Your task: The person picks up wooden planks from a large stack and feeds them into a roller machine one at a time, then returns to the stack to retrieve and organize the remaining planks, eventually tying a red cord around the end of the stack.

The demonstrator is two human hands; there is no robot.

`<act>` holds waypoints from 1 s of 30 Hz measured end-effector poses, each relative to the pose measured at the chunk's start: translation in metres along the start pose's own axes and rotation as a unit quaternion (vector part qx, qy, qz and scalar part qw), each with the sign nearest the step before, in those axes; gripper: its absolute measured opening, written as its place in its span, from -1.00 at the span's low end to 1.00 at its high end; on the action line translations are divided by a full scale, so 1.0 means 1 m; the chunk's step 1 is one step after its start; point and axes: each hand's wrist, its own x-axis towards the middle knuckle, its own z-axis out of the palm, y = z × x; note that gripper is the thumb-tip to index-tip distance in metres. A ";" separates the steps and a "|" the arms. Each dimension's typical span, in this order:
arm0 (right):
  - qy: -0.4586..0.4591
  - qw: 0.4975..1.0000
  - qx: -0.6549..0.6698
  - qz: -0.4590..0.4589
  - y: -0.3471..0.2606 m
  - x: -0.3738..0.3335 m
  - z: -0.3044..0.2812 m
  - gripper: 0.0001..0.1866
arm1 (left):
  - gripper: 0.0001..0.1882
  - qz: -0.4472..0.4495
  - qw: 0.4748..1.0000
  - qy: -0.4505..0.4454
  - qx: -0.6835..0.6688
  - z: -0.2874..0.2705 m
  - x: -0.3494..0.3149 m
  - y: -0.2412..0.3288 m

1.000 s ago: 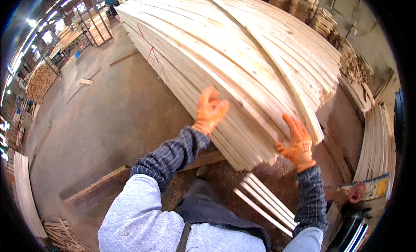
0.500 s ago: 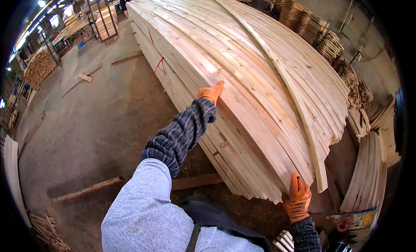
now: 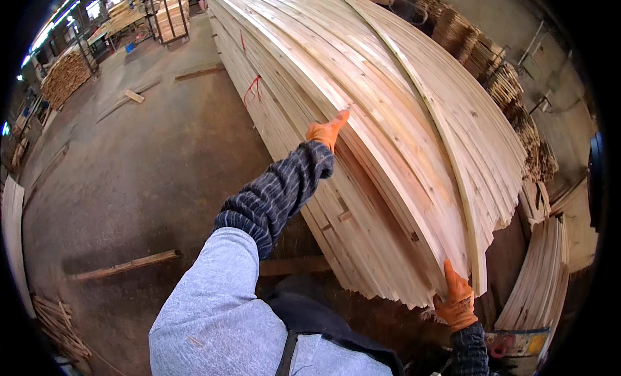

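A tall stack of long pale wooden boards (image 3: 388,98) runs away from me. My left hand (image 3: 325,130), in an orange glove, reaches out along the stack's left side and presses flat against the edge of an upper board. My right hand (image 3: 457,301), also in an orange glove, grips the near end of a top board (image 3: 446,156) at the stack's front right corner. My left arm wears a dark striped sleeve over a grey top.
Concrete floor (image 3: 149,169) lies to the left with loose wooden battens (image 3: 126,267) on it. More board piles (image 3: 543,279) stand at the right, stacked timber (image 3: 65,75) at the far left, and a rack (image 3: 169,13) at the back.
My left hand has slid farther away along the stack's side. My right hand has dropped to the near end of the boards. The view has moved closer to the stack.
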 end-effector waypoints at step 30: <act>-0.323 0.697 0.640 0.027 -0.174 0.391 0.038 -0.10 | -0.53 -0.192 0.968 -0.099 -0.129 0.091 -0.286 -0.030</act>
